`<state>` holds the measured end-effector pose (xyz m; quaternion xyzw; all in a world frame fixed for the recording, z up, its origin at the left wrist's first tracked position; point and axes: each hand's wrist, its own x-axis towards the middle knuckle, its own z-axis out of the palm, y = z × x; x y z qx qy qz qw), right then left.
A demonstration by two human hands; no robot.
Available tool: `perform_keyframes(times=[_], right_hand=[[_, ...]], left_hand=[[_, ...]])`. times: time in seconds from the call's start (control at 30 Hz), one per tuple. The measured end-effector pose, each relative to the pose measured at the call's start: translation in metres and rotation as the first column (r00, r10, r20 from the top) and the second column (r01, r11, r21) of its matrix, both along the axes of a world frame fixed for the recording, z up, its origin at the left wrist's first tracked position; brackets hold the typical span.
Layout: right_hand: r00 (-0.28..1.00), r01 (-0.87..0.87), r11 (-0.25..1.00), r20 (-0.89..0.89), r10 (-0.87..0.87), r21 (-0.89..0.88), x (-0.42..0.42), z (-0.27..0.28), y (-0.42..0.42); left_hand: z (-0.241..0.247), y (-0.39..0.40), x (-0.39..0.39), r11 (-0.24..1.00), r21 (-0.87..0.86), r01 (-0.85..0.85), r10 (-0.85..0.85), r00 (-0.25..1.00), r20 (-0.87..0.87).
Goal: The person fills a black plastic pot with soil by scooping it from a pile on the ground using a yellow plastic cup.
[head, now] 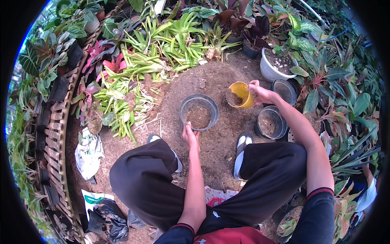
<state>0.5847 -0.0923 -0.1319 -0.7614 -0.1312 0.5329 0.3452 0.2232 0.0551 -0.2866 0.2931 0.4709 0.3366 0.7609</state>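
My left hand (191, 136) grips the near rim of a black plastic plant pot (181, 113), thumb over the edge. Loose brown soil (198, 117) covers the bottom of that pot. To its right, my right hand (261, 92) holds a small yellow plastic pot (245, 99) by its right side. The yellow pot is tipped to the left, and soil (234, 98) lies at its mouth. Some fingers of my right hand are hidden behind the yellow pot.
Cut green strap-like leaves (179, 45) are heaped at the far left. Black pots (270, 122) and a white pot (275, 73) stand on the right beside potted plants. Plastic bags (89, 154) lie at left, near a slatted rack (54, 134). Another person (367, 195) is partly visible at the right edge.
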Motion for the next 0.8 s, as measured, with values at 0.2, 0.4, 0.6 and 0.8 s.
perform_keyframes(times=[0.2,0.4,0.6,0.8], right_hand=[[0.975,-0.223,0.971,-0.003,0.224,0.081,-0.024,0.077,0.042],[0.715,-0.475,0.880,0.593,0.371,0.023,-0.064,0.078,0.082],[0.463,-0.633,0.774,0.813,0.353,0.025,-0.114,0.071,0.072],[0.143,-0.795,0.604,0.951,0.276,-0.056,-0.124,0.059,0.067]], left_hand=[[0.006,0.002,-0.001,1.000,-0.005,-0.005,0.005,1.000,-0.006],[0.005,0.001,0.007,1.000,-0.009,0.020,-0.020,1.000,-0.018],[0.004,0.005,-0.003,1.000,0.000,0.028,-0.028,1.000,-0.009],[0.005,0.004,-0.004,1.000,-0.004,0.028,-0.028,1.000,0.001]])
